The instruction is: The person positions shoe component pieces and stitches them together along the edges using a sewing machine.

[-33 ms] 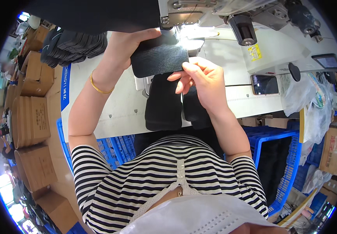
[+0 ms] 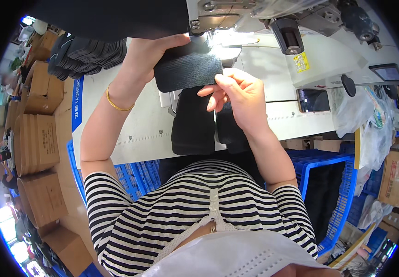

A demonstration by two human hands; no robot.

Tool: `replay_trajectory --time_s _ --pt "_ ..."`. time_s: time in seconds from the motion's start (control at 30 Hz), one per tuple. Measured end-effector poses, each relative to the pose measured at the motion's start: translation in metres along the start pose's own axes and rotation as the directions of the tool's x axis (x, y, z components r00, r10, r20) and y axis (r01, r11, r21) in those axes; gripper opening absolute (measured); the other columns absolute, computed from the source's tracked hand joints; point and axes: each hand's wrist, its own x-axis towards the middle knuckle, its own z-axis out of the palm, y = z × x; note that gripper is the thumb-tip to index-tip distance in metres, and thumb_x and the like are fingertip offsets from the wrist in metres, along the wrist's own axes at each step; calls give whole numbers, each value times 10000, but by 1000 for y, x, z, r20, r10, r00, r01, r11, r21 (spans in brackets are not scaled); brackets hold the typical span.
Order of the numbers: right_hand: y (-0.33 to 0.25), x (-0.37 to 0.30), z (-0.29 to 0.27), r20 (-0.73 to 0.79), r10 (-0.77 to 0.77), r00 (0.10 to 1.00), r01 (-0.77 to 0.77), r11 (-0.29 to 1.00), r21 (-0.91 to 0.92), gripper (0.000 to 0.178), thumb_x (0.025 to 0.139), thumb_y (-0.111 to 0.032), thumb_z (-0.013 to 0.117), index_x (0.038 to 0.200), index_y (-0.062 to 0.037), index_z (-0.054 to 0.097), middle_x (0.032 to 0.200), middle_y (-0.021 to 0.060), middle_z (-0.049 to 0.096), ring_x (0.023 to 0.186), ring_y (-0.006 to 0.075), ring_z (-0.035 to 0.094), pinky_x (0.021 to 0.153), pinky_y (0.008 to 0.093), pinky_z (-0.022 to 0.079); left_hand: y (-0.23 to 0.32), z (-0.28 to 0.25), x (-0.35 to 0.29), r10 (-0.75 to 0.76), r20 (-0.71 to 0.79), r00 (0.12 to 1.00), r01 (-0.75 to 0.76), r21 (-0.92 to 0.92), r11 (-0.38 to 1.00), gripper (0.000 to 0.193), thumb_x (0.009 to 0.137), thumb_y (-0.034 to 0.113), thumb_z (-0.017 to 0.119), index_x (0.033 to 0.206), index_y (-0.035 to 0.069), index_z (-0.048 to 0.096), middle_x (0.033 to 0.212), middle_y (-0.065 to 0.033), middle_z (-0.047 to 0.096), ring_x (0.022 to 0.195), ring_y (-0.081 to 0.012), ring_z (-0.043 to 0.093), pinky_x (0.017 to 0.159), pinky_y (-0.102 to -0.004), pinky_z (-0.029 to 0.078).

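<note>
A black fabric panel (image 2: 188,71) with rounded corners lies under the lit head of a sewing machine (image 2: 218,21). My left hand (image 2: 155,53) grips the panel at its far left side; its fingertips are partly hidden behind the fabric and the machine. At the near right corner, my right hand (image 2: 243,94) pinches the edge between thumb and index finger, the other fingers loosely curled below. Closer to my body, a black padded piece (image 2: 194,124) lies on the white table (image 2: 148,120). A second black piece (image 2: 231,129) is beside it, partly covered by my right hand.
Stacked black pieces (image 2: 86,55) sit at the table's far left. A phone (image 2: 313,100) lies on the right, near clear plastic bags (image 2: 354,108). Blue crates (image 2: 345,198) stand below the table on both sides. Cardboard boxes (image 2: 37,143) line the floor at left.
The panel and my right hand have shifted very slightly to the left. Both grips stay the same.
</note>
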Motion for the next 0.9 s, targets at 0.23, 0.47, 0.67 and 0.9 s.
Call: replay_trajectory --time_s 0.23,0.47,0.67,0.9 --pt "9 1 13 -57 -41 998 40 999 -18 182 975 -107 535 909 33 630 839 188 722 595 151 672 517 243 515 -2 -6 12 99 2 995 -99 70 993 225 828 3 723 1048 -42 711 1041 -132 712 925 -190 696 821 -291 571" --pt "13 2 18 -101 -75 992 69 996 -63 173 972 -104 559 968 42 653 858 147 722 650 124 666 577 219 502 -25 -16 0 708 269 653 -668 645 370 464 732 174 833 1130 22 651 1103 -126 670 989 -277 620 889 -337 479" --pt "15 -1 11 -97 -104 990 94 990 -104 164 952 -90 589 1022 29 677 772 81 687 637 90 618 603 223 483 -19 -5 -31 719 473 509 -821 517 241 501 641 249 866 1044 32 664 1034 -97 649 929 -255 603 809 -345 497" --pt "20 -5 18 -99 -119 988 129 986 101 256 946 -95 547 1143 39 642 1005 102 689 883 140 671 762 262 531 -32 -12 -29 722 612 323 -890 456 12 307 725 78 743 1018 12 679 1010 -112 668 845 -264 666 695 -331 565"
